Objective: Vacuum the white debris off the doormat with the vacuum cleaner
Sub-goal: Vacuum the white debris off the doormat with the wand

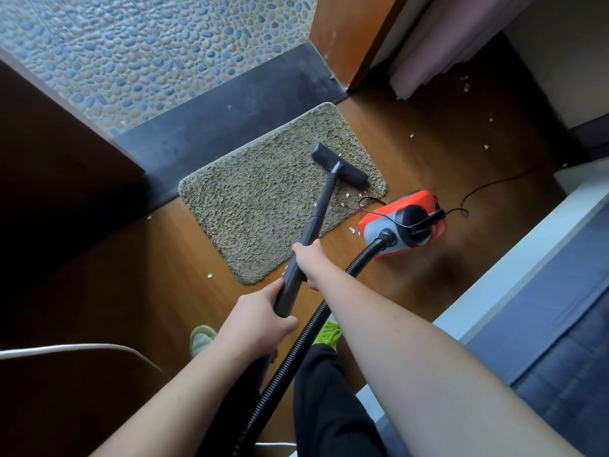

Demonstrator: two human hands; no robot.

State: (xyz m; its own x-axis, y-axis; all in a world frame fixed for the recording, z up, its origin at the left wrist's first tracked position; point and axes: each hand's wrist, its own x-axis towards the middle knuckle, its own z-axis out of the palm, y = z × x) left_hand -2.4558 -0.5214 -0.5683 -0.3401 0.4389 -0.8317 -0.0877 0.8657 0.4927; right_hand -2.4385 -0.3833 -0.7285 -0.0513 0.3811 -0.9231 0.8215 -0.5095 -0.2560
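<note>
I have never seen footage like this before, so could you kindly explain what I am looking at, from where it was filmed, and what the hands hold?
This is one picture from a camera worn on a person's head, looking down. Both hands hold the black plastic vacuum wand: the left hand lower, the right hand higher. Its flat black floor nozzle rests on the shaggy beige doormat. White debris crumbs lie near the mat's right corner. The ribbed black hose leads to the orange and grey vacuum cleaner on the brown wooden floor.

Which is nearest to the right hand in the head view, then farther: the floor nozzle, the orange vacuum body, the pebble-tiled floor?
From the right hand, gripping the wand:
1. Orange vacuum body, to its right on the wooden floor.
2. Floor nozzle, ahead on the doormat.
3. Pebble-tiled floor, beyond the dark threshold.
</note>
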